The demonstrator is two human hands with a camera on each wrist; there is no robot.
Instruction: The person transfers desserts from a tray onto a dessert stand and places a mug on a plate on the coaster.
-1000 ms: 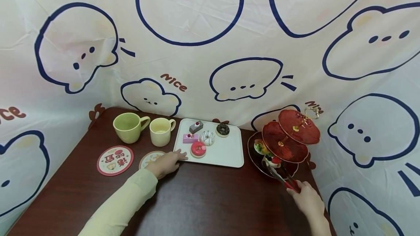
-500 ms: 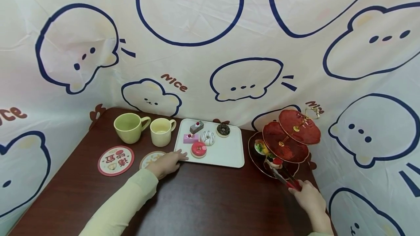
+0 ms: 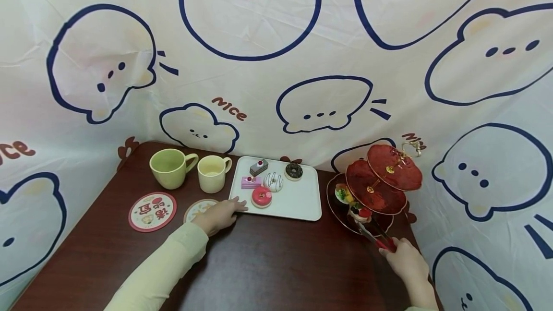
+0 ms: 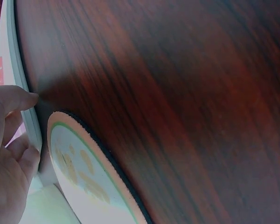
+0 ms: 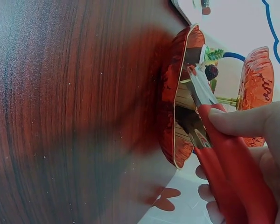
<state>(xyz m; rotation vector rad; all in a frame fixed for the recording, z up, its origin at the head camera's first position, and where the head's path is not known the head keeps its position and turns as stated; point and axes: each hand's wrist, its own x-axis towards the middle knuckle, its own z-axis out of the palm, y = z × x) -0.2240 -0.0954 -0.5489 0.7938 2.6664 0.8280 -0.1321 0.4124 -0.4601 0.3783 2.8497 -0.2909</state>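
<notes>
My left hand [image 3: 220,216] holds the front left corner of a white tray [image 3: 298,208]; in the left wrist view its thumb lies at the tray's rim [image 4: 19,60]. On the tray are a pink donut [image 3: 261,197], a white striped donut [image 3: 273,182], a chocolate donut [image 3: 293,171] and two small cake slices. My right hand [image 3: 407,263] grips red-handled tongs [image 5: 224,154], whose metal tips reach over the lowest plate of a red tiered stand [image 3: 330,200]. The tips are right at a berry-topped tart [image 3: 360,213]; a second fruit tart [image 3: 342,194] lies behind it.
A green mug [image 3: 168,169] and a cream mug [image 3: 210,176] stand at the back left. A red-rimmed coaster [image 3: 152,211] lies before them, and another coaster [image 3: 196,208] is partly under my left hand's view. The stand's upper plates [image 3: 395,167] overhang the tarts.
The tongs have drawn back slightly towards me from around the berry-topped tart, which has shifted a little to the right. My left hand and the tray have stayed put.
</notes>
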